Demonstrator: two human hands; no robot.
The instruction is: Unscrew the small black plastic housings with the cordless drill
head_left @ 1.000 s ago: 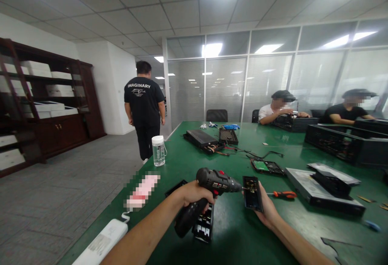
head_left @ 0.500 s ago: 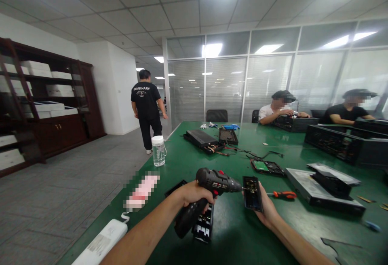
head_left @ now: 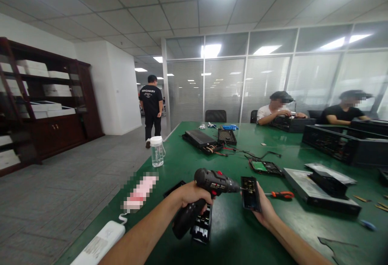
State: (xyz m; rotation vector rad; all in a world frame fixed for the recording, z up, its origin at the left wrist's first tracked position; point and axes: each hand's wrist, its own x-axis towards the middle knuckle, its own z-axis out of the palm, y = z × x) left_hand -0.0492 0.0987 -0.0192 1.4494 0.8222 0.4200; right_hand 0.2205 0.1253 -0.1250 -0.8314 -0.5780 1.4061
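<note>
Green table point(head_left: 239, 238) under casing point(head_left: 253, 206) of brassy parts point(head_left: 249, 185)

Glass partition point(head_left: 224, 89), grey floor point(head_left: 118, 160), wooden cabinet point(head_left: 57, 129)

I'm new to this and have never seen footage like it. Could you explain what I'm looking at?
There is no robot: these are a person's two bare hands, seen from a camera worn on the head, looking forward and down. All the pictures come from it.

The left hand grips a black drill. The right hand holds a small black housing, with the drill's bit pointing at it; whether they touch is too small to tell.

On the green table lie an orange-and-black screwdriver, a green circuit board and a flat silver-and-black unit. A clear bottle stands near the left edge.
</note>
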